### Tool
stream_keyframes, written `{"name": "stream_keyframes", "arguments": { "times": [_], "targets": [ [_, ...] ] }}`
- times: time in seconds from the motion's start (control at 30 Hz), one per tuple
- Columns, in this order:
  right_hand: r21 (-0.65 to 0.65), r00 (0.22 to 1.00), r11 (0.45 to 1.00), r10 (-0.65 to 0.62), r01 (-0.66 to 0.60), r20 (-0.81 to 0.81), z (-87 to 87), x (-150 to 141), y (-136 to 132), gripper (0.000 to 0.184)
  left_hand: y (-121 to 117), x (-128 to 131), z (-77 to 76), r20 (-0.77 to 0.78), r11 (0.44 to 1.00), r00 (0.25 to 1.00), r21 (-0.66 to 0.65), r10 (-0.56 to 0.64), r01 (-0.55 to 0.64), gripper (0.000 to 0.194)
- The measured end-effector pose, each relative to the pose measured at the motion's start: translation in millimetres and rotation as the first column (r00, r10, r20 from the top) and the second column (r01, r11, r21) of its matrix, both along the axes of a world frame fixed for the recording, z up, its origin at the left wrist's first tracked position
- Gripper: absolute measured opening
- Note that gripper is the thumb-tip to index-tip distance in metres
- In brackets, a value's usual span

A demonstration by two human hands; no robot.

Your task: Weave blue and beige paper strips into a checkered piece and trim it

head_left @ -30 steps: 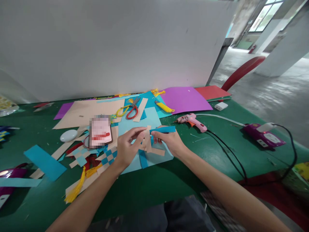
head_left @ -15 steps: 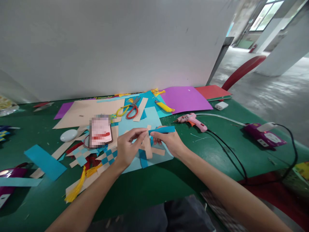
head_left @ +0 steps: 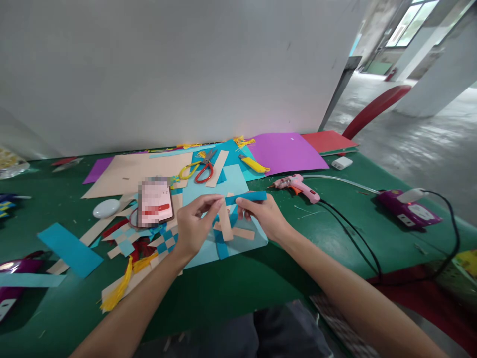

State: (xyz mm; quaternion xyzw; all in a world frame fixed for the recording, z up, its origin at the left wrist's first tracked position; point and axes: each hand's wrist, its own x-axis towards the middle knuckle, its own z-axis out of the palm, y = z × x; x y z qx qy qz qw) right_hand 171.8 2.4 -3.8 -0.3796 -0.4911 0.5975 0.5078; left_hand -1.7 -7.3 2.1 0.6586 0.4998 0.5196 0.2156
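Observation:
My left hand [head_left: 196, 219] pinches the upper end of a beige paper strip [head_left: 225, 224], which hangs down over the sheet. Between the thumb and fingers of my right hand [head_left: 266, 214] is a blue paper strip [head_left: 248, 197], held nearly level. Its left end meets the top of the beige strip at my left fingertips; whether the two are joined I cannot tell. Below, more strips lie crossed on a light blue sheet [head_left: 201, 256], among them another blue strip [head_left: 222, 250] and another beige strip [head_left: 244, 233].
Scissors [head_left: 204, 171] and a yellow utility knife [head_left: 254, 164] lie behind my hands. A pink glue gun [head_left: 301, 188] rests on the right, wired toward a purple power strip [head_left: 406, 209]. On the left are a phone [head_left: 154, 201], woven paper pieces [head_left: 167, 241] and a yellow tassel [head_left: 119, 293].
Both hands have shifted slightly left, carrying the strips with them. The beige strip hangs a little farther left, and the blue strip's left end shows more clearly. Things on the table stay put.

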Motion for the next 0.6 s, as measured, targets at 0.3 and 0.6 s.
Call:
{"name": "stream_keyframes", "arguments": {
  "times": [0.3, 0.6],
  "targets": [
    [0.038, 0.975, 0.976, -0.214, 0.216, -0.062, 7.9, 20.4, 9.8, 0.023, 12.0, -7.3, 5.7, 0.261, 0.998, 0.964, -0.033, 0.057, -0.05, 0.016],
    [0.344, 0.793, 0.939, -0.209, 0.0, 0.572, -6.3, 10.5, 7.7, 0.014, 20.1, -9.4, 5.0, 0.496, 0.997, 0.867, -0.08, 0.039, 0.001, 0.016]
  ]
}}
